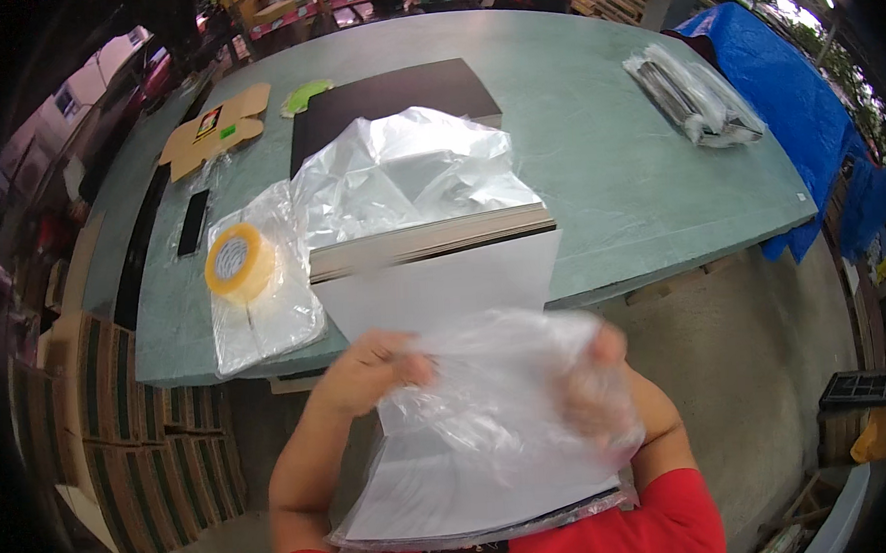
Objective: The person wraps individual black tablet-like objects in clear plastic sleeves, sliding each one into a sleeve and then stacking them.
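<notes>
Close to my body, a clear plastic bag is partly around a stack of white-faced sheets, which leans against me. My left hand is closed on the bag's left edge, fingers curled toward the thumb. My right hand grips the bag's right side; it shows blurred through the film, so its fingers are only partly visible. Just beyond, a white sheet slopes down from a stack of boards at the table's near edge. Loose clear film lies crumpled over the boards.
On the green table, a yellowish tape roll rests on flat plastic bags at the left. Nearby are a black flat object and unfolded cardboard. Dark boards lie behind; a wrapped bundle and blue tarp are right.
</notes>
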Motion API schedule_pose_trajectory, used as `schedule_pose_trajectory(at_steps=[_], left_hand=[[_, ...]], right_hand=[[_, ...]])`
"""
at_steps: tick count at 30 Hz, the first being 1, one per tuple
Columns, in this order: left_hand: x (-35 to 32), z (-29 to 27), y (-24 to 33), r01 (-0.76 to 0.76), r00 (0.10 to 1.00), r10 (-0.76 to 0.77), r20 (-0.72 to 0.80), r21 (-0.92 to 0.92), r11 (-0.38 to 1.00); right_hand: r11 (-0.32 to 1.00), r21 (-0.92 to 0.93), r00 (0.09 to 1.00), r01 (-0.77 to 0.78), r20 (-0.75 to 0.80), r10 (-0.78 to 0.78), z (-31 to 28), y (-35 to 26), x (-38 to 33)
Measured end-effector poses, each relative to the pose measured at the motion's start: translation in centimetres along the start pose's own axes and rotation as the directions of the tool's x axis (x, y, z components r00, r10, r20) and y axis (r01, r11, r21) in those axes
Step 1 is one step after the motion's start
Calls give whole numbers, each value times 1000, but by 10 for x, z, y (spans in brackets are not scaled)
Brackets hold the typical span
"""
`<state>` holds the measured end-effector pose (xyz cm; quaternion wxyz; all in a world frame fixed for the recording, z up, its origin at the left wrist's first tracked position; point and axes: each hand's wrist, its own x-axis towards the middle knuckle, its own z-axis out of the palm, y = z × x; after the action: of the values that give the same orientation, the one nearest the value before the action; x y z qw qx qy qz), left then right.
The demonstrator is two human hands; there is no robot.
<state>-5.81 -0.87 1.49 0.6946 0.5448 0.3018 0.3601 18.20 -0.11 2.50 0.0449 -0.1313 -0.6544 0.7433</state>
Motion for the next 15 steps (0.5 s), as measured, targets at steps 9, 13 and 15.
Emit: schedule_pose_trajectory(at_steps=[9,13,15], left_hand=[[-26,24,-14,-117,921,-365,134,991,69],[-38,0,-40,-308,835,-541,98,898,-313],[-48,5,-38,-267,805,-554,213,963,-17]], right_hand=[[-260,-931,903,-255,-325,280,-2,34,-30],[61,-958,821,-279,-205,532,0,1,-16],[619,-607,798,-498,-600,53,-19,-27,-30]])
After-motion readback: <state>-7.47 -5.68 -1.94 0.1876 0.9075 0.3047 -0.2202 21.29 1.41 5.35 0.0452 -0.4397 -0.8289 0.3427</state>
